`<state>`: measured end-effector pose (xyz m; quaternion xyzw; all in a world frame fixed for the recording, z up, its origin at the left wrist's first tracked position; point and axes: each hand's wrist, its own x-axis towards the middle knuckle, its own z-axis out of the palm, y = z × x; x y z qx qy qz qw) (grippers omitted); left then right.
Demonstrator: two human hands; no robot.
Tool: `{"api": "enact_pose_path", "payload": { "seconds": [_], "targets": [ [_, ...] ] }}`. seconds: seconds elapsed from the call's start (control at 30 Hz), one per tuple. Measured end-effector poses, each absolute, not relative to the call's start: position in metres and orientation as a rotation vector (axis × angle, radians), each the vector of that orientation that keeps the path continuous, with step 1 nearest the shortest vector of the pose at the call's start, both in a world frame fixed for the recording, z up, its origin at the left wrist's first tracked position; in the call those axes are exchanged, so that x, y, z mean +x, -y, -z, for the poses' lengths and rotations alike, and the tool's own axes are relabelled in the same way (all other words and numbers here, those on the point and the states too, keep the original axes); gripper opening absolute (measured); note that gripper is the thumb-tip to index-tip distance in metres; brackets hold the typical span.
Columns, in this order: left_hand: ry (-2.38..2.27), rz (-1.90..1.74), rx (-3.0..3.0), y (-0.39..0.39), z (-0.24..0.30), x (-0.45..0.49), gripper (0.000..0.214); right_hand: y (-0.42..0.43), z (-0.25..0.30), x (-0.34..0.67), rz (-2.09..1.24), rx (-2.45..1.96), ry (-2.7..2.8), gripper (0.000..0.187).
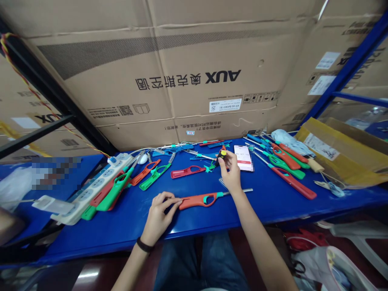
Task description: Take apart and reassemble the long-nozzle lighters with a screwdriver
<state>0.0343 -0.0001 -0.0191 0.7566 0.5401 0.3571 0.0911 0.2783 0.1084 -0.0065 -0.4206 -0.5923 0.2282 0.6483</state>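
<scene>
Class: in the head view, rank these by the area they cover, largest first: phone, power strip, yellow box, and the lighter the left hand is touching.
1. Yellow box, though the frame cuts it off
2. Power strip
3. Lighter and phone, unranked: one is longer, the other broader

The nearest utility lighter (195,201) is laid on the tabletop (127,224), right of a power strip (92,190), before a phone (242,155) and cardboard panel (182,52).

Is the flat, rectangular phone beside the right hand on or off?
On: the flat, rectangular phone has a lit white display showing digits and a red bar.
</scene>
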Motion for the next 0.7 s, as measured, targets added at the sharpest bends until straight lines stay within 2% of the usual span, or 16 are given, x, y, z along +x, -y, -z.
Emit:
{"api": "enact_pose_path", "payload": {
  "seconds": [0.23, 0.4, 0.7],
  "targets": [
    [-1.551, -1.023, 2.471, 0.015, 0.02, 0.027, 0.017, -0.108, 0.006, 0.278, -0.51, -0.968, 1.369, 0.031],
    [-1.559, -0.962, 2.482, 0.017, 0.022, 0.029, 0.04, -0.091, -0.01, 0.268, -0.535, -0.876, 1.283, 0.03],
    [-1.51, -0.896, 2.446, 0.013, 0.021, 0.032, 0.03, -0.036, -0.022, 0.218, -0.952, -0.667, 1.434, 0.026]
  ]
}}
